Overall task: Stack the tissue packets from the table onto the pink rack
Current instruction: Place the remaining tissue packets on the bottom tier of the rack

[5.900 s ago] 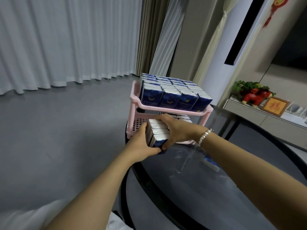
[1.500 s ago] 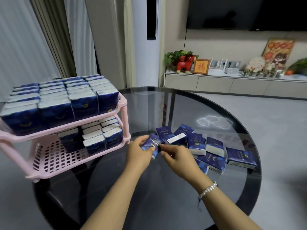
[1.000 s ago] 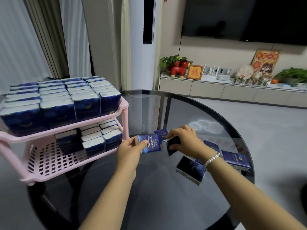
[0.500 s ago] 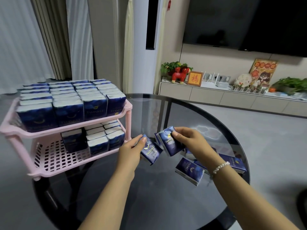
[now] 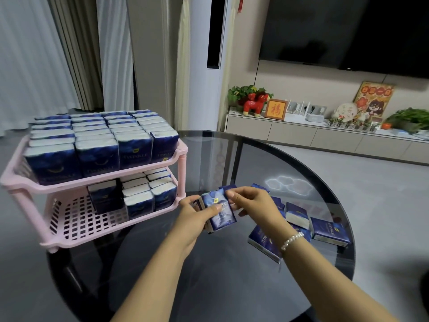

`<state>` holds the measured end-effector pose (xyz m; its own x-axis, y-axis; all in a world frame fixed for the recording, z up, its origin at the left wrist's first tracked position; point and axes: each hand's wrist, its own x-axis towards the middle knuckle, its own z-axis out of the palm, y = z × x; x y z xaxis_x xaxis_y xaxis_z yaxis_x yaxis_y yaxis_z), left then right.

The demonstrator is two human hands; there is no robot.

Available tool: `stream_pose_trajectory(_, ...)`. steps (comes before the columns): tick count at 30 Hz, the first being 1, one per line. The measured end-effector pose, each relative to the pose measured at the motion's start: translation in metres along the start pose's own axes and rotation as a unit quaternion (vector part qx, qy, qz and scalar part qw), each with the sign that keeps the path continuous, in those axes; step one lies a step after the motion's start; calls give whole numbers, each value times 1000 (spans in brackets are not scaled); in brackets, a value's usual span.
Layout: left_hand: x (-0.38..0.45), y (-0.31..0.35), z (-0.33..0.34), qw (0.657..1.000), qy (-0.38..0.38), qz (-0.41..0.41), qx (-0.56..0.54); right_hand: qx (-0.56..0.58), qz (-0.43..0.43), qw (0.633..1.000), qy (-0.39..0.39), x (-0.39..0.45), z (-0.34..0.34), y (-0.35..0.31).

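Head view — tissue packet [image 5: 219, 211] between both grips

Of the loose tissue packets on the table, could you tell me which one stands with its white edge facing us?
The packet right of the right hand; the others lie flat.

Behind the left hand [image 5: 195, 214] and its fingers [image 5: 214, 209], more blue sits under the front tissue packet [image 5: 219, 213], but how many packets are gripped cannot be told. The right hand [image 5: 254, 202] covers part of the loose packets [image 5: 297, 216] beyond its fingertips [image 5: 229, 194], so their count stays unclear. Both forearms run off the bottom edge.
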<state>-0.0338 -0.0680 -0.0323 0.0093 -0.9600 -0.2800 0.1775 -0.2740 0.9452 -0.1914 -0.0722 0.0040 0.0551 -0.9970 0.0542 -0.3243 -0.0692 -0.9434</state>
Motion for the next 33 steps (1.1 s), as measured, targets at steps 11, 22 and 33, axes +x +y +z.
stream_pose_trajectory(11, 7, -2, -11, 999, 38, -12, -30, -472, -5, 868, -155, 94, -22, 14)
stream_pose_trajectory(22, 7, -1, -13, 998, 54, 14, -32, -526, 4, 818, -230, 97, -14, -5)
stream_pose_trajectory(33, -6, 2, -15, 997, 50, 39, -45, -82, 61, 994, -31, 34, -25, -16)
